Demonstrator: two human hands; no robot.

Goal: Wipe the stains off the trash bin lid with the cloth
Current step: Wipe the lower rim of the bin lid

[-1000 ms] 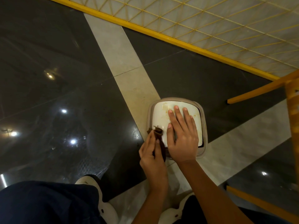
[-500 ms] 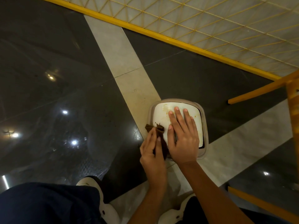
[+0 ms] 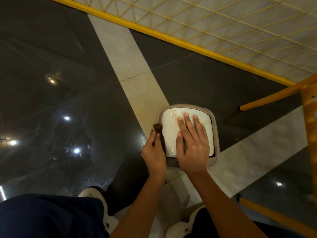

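Note:
A small trash bin stands on the floor, seen from above, with a white lid (image 3: 171, 134) set in a grey-brown rim (image 3: 216, 134). Faint brownish stains mark the lid's far part. My right hand (image 3: 193, 143) lies flat on the lid, fingers straight and spread, pressing down. My left hand (image 3: 154, 152) grips a dark brown cloth (image 3: 158, 130) at the lid's left edge; the cloth's bunched end sticks out beyond my fingers, over the rim.
The floor is glossy dark tile crossed by pale stone strips (image 3: 130, 54). A yellow-framed grid panel (image 3: 223, 23) runs along the back. Orange chair legs (image 3: 310, 121) stand at the right. My shoes (image 3: 96, 194) and dark trouser legs sit near the bottom.
My left hand has slid the cloth outward to the lid's left edge, and the cloth's end now sticks out further. My right hand stays flat on the lid.

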